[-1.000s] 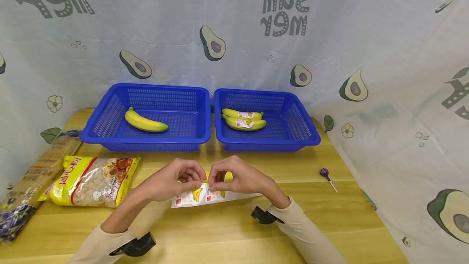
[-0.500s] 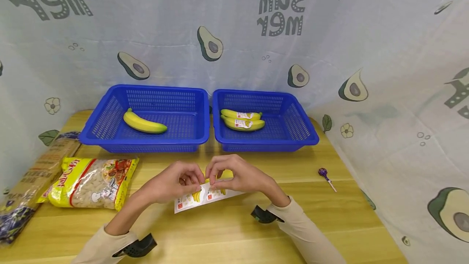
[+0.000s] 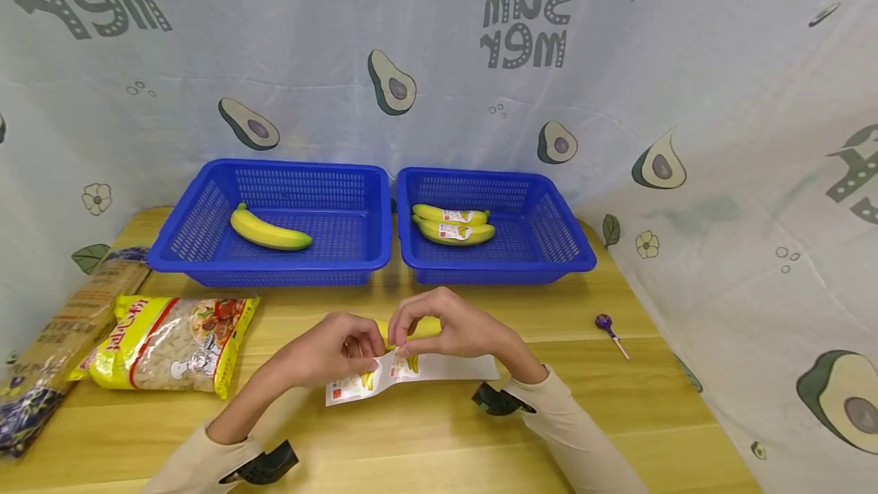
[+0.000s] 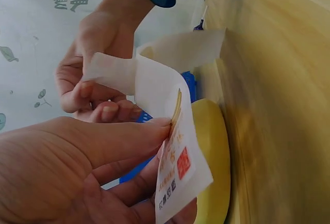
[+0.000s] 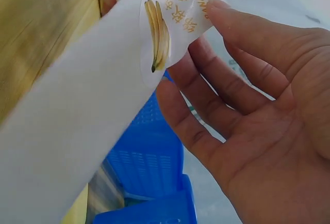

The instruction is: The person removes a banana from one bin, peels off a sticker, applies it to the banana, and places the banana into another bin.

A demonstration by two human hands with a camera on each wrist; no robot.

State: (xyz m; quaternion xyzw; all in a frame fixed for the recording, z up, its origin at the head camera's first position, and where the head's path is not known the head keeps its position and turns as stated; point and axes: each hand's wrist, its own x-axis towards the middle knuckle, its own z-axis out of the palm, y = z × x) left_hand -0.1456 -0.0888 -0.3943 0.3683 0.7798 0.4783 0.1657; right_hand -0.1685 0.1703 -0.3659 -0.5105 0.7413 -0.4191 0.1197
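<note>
Both hands hold a white strip of banana stickers [image 3: 453,367] low over the table. My left hand [image 3: 329,349] pinches its left part, thumb on the printed face; the red square stamp shows below the thumb in the left wrist view. My right hand [image 3: 456,326] pinches the corner of one sticker [image 5: 172,20] between thumb and fingers. In the left wrist view, the piece in the right fingers stands away from the rest of the strip, which curls behind it. A yellow banana [image 4: 212,146] lies on the table just behind the strip, partly hidden by the hands.
One banana [image 3: 270,229] lies in the left blue basket [image 3: 288,277]. The right blue basket [image 3: 501,277] holds two bananas [image 3: 456,232] with stickers on them. At the left are a yellow food bag [image 3: 171,341] and a long brown pack [image 3: 75,326]; a lollipop [image 3: 605,324] lies right.
The strip has bent between the two stickers, and its blank right end has swung out further right. My left hand has lowered slightly; the right stays nearly in place.
</note>
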